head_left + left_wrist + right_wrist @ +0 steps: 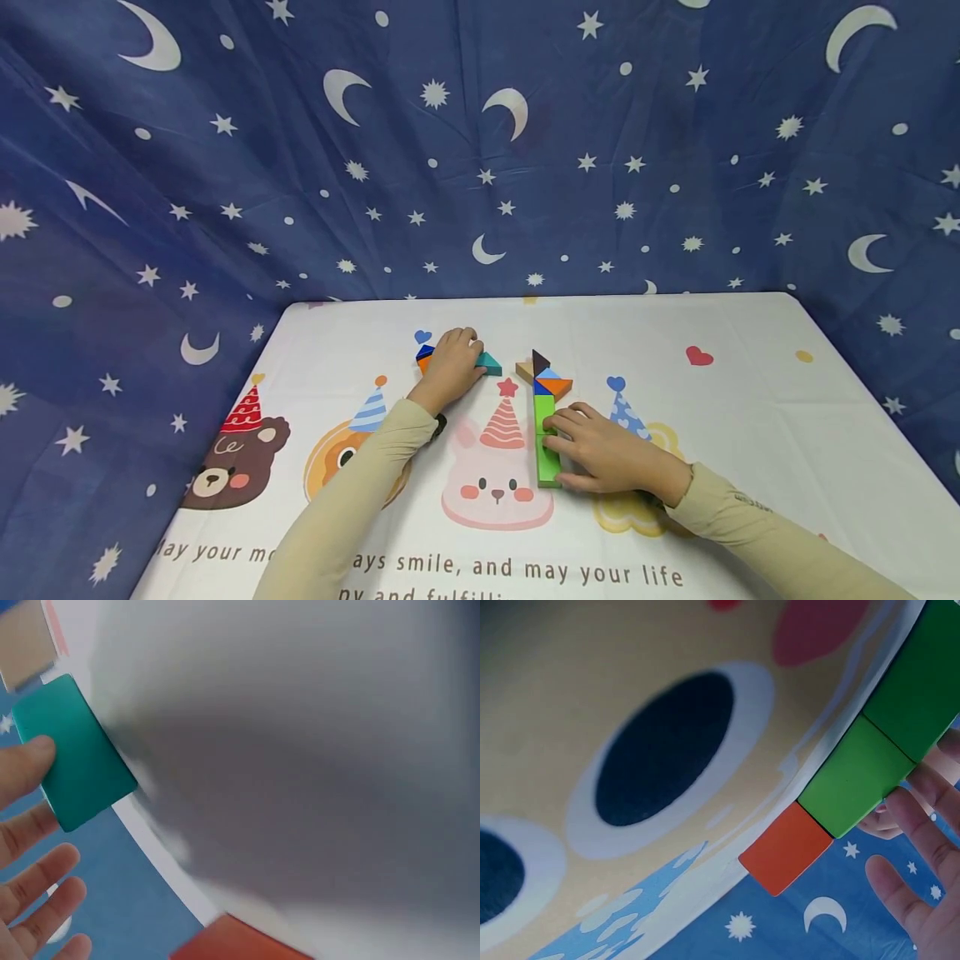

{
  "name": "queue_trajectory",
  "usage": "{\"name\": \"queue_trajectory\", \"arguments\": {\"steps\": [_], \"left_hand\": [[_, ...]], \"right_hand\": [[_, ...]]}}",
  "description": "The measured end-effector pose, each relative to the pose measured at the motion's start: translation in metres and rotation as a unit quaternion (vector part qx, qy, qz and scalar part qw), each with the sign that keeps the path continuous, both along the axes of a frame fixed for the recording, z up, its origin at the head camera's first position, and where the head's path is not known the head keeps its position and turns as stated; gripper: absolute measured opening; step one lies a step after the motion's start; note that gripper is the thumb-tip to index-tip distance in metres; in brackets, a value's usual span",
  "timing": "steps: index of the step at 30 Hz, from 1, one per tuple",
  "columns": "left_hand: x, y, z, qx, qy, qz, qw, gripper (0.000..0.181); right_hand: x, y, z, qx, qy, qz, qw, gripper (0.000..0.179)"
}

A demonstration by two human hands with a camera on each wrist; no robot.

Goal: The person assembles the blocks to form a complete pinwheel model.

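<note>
Teal block (491,366) pinched between thumb (36,756) and finger of my left hand (453,358), left of beige piece (523,372); whether lifted off cloth (750,417), I can't quite tell. Right hand (603,450) relaxed, fingertips touching right side of green blocks (547,462), laid end to end.

backdrop (540,217): blue, moon-and-star print | tablecloth (750,417): white, cartoon print

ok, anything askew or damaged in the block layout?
Nothing stands out. The two green blocks line up end to end, small coloured blocks sit grouped at their far end, and the left hand pinches a teal block. No visible damage.
</note>
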State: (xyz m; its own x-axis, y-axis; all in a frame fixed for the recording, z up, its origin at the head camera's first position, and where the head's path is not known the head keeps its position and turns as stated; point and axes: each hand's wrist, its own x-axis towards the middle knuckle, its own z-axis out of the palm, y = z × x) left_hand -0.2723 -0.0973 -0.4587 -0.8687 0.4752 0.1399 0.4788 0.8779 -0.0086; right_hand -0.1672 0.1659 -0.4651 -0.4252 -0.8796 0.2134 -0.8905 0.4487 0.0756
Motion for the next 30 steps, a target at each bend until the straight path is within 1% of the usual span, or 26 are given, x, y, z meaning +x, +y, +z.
{"name": "queue_trajectory", "arguments": {"steps": [4, 6, 9, 13, 20, 24, 30], "left_hand": [[0.009, 0.006, -0.001, 0.006, 0.013, -0.022, 0.9997, 0.033], [0.013, 0.01, -0.001, 0.007, 0.018, -0.027, 0.9994, 0.033], [0.016, 0.015, -0.002, 0.012, 0.027, -0.033, 0.999, 0.032], [0.016, 0.021, -0.005, 0.012, 0.03, -0.037, 0.9988, 0.031], [0.015, 0.03, -0.006, 0.008, 0.018, -0.035, 0.9992, 0.034], [0.014, 0.033, -0.007, 0.004, 0.019, -0.036, 0.9992, 0.033], [0.015, 0.036, -0.006, -0.003, 0.023, -0.035, 0.9991, 0.032]], "right_hand": [[0.0, 0.0, 0.001, -0.003, 0.002, 0.001, 1.0, 0.042], [0.0, 0.0, 0.001, -0.004, 0.003, 0.002, 1.0, 0.042], [0.0, 0.0, 0.001, -0.005, 0.003, 0.002, 1.0, 0.041], [0.0, 0.0, 0.001, -0.002, 0.001, 0.0, 1.0, 0.041], [0.001, -0.001, 0.001, 0.002, -0.003, -0.007, 1.0, 0.042], [0.001, -0.001, 0.001, 0.002, -0.004, -0.007, 1.0, 0.041], [0.001, -0.001, 0.0, 0.003, -0.002, -0.006, 1.0, 0.04]]}}
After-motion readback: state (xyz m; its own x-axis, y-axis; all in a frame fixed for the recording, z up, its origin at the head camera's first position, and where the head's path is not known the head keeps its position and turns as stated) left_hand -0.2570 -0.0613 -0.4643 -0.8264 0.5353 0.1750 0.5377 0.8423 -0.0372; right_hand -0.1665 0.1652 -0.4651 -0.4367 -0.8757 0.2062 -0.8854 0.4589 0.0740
